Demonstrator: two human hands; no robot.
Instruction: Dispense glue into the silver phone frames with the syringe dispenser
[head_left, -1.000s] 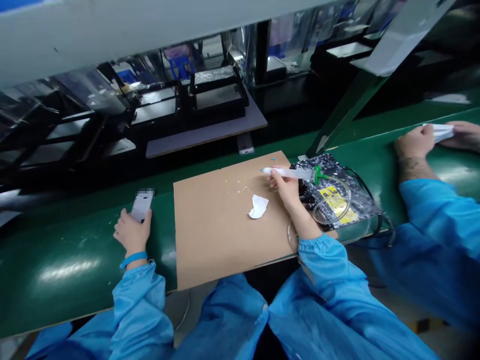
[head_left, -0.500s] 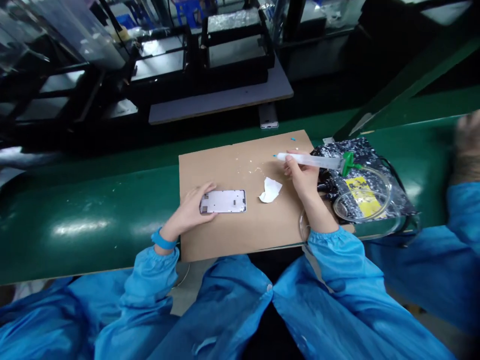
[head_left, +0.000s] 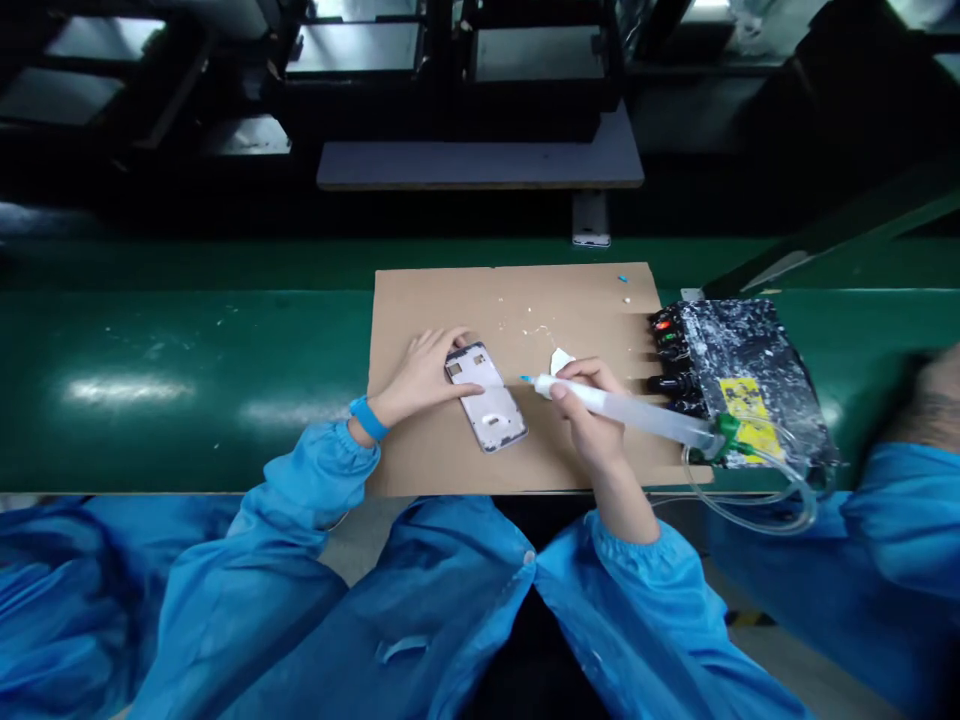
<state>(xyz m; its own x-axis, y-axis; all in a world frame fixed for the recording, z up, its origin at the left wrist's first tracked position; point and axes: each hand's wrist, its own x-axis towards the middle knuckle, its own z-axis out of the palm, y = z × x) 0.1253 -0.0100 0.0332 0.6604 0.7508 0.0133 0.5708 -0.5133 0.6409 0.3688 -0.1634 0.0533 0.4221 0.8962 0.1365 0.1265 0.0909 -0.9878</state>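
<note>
My left hand [head_left: 429,375] grips a pale phone housing [head_left: 491,408] near its upper end, thumb across one edge and fingers around the other. The housing lies at a slant over the cardboard sheet [head_left: 420,460]. A dispensing syringe [head_left: 637,412] with a blue tip is held in my right hand [head_left: 594,415] like a pen. Its tip points left, a short way from the housing's right edge. A clear hose runs from the green cap [head_left: 726,436] at the syringe's rear. Partly hidden behind my right hand is a scrap of white paper [head_left: 560,360].
A black, white-spattered control box [head_left: 750,350] with knobs stands at the right of the cardboard. Behind, a phone-like part [head_left: 591,220] sticks out below a grey shelf [head_left: 480,165]. A co-worker's arm [head_left: 907,500] rests at the far right. Small white specks dot the cardboard.
The phone housing has turned from lying sideways to a slant, with my left hand now at its upper end. My right hand has brought the syringe lower and closer to it. The view has shifted.
</note>
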